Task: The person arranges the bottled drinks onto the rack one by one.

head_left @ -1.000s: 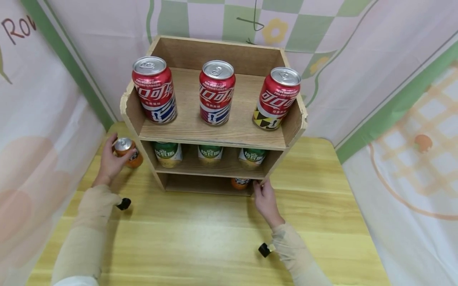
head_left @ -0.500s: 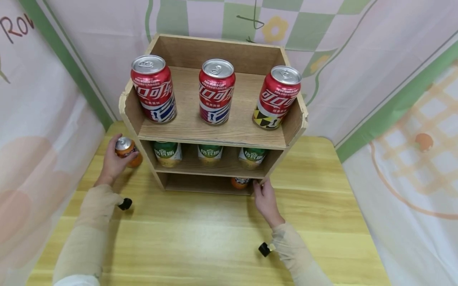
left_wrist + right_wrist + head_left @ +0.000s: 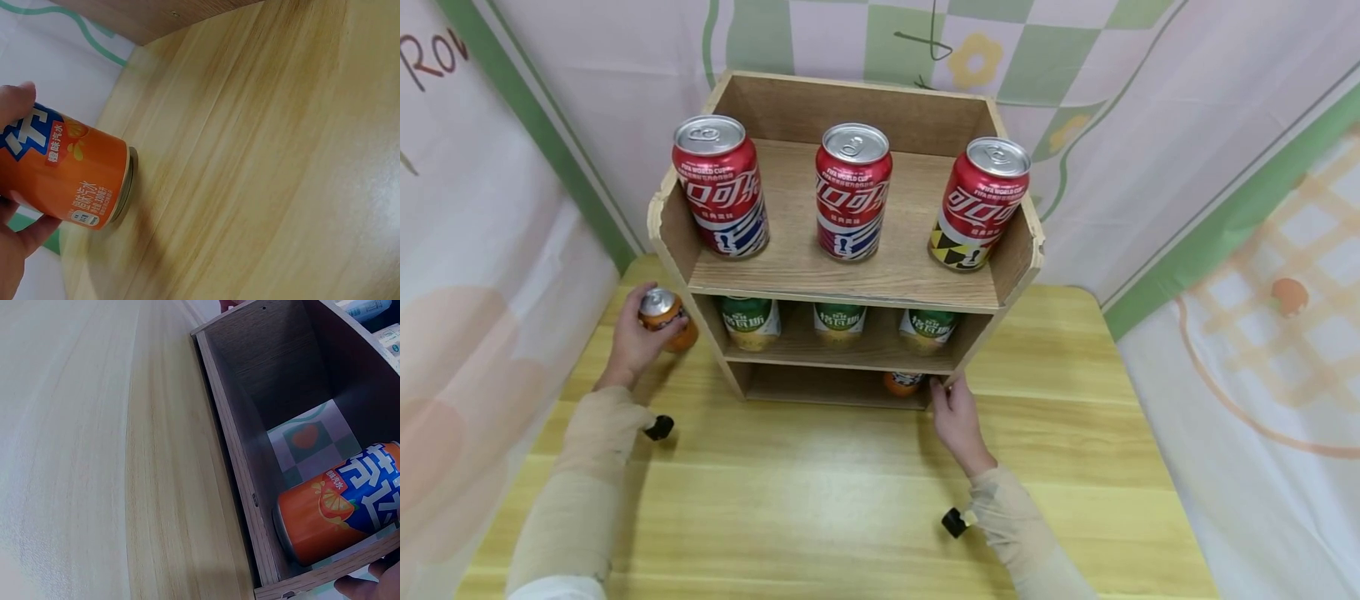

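My left hand [image 3: 636, 337] grips an orange soda can [image 3: 664, 315] with a silver top, left of the wooden shelf [image 3: 842, 367]. In the left wrist view the thumb and fingers lie round the orange can [image 3: 75, 169], its base close over the table. My right hand [image 3: 958, 425] holds the lower front edge of the shelf's right side panel, with fingers [image 3: 369, 587] outside it. Just inside that panel, on the bottom level, a second orange soda can [image 3: 904, 383] stands, mostly hidden from above by the board over it.
Three red cola cans stand on the top level: left [image 3: 721, 187], middle [image 3: 853, 192] and right [image 3: 981, 204]. Three green-labelled cans [image 3: 840, 323] fill out the middle level. Printed cloth [image 3: 1247, 292] surrounds the wooden table [image 3: 790, 500] at the back and sides.
My left fingers have come in around the orange can, where the index finger stood more apart a second ago. The right hand and the shelf stay in place.
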`<state>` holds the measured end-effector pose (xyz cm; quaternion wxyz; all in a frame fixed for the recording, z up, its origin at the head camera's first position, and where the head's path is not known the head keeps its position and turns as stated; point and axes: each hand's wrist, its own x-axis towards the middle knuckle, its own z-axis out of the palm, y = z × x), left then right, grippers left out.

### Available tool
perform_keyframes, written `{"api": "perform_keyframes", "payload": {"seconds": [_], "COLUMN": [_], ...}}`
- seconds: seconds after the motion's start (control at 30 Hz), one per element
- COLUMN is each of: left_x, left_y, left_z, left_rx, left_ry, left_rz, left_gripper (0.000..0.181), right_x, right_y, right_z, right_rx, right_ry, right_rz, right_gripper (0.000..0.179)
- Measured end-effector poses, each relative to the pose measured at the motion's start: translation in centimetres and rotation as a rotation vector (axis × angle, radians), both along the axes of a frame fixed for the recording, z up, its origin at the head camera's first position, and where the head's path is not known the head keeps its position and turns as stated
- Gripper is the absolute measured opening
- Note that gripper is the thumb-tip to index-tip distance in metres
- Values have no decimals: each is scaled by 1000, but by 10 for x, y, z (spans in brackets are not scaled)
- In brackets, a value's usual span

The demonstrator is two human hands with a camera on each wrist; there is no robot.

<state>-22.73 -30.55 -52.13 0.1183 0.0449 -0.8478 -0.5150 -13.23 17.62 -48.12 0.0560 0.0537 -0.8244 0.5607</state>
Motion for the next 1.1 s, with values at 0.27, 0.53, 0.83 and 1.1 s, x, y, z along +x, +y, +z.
{"api": "perform_keyframes", "payload": {"seconds": [0.27,0.53,0.83,1.1], "left_x": [2,8,16,28], "left_y": [-2,-1,-1,-1], "left_z": [1,2,5,8], "left_rx": [-36,-47,-49,-100], "left_ry": [20,28,14,60], "left_rz": [-7,-31,-50,-85], "left_gripper": [78,75,74,70], "right_x": [-4,-13,-9,0], "right_y": [4,13,7,-1], "right_z": [-11,-40,-25,3], "right_rx": [-1,-23,-10,17], "right_ry": [-6,14,-9,-22], "right_rz": [-13,-15,-26,-19], "right_gripper": [45,48,46,47]}}
